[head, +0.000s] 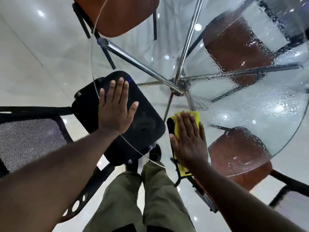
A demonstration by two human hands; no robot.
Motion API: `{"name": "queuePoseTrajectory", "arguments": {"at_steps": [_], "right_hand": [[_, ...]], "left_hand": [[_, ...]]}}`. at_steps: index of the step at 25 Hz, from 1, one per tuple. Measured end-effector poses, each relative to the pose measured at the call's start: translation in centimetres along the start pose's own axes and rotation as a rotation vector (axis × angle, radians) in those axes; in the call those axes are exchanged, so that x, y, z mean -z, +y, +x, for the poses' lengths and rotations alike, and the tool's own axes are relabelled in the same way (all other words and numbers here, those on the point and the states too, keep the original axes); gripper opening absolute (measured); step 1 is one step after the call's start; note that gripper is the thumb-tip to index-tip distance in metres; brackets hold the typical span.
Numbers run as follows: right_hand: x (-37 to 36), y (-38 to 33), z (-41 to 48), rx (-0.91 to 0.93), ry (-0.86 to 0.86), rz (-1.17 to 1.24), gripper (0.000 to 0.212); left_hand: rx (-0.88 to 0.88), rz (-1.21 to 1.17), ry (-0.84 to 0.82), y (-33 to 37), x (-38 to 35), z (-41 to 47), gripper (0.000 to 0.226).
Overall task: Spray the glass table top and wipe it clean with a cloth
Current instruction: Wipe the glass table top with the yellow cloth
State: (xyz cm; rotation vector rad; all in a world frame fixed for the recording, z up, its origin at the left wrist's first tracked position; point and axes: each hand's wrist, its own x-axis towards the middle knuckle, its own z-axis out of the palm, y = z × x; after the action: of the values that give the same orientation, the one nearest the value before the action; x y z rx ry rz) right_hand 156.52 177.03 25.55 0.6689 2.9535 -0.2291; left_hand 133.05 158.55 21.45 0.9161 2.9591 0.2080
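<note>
My right hand [189, 139] presses the yellow cloth [194, 117] flat, fingers extended, on the table [250, 114]; my left hand [115, 109] rests open, empty.

We find no legible text, label, brand, number or sign on any surface here; neither the furniture nor the cloth carries readable markings.

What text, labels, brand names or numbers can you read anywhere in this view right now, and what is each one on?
None: no word, label, brand, number or sign can be read anywhere in this view.
The yellow cloth under the right hand shows no print or tag text.
The glass table top, the black chair beneath the left hand and the brown chairs carry no visible markings.
</note>
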Motion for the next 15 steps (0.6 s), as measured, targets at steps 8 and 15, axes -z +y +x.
{"name": "queuePoseTrajectory", "arguments": {"at_steps": [8, 15], "right_hand": [[0.6, -4.8, 17.6, 0.081, 0.070, 0.074, 0.068], [-0.7, 0.4, -1.5, 0.110, -0.022, 0.032, 0.073]], "left_hand": [[-0.019, 0.055, 0.001, 0.0, -0.6, 0.2, 0.076], [-0.007, 0.015, 0.000, 0.1, -0.1, 0.1, 0.076]]}}
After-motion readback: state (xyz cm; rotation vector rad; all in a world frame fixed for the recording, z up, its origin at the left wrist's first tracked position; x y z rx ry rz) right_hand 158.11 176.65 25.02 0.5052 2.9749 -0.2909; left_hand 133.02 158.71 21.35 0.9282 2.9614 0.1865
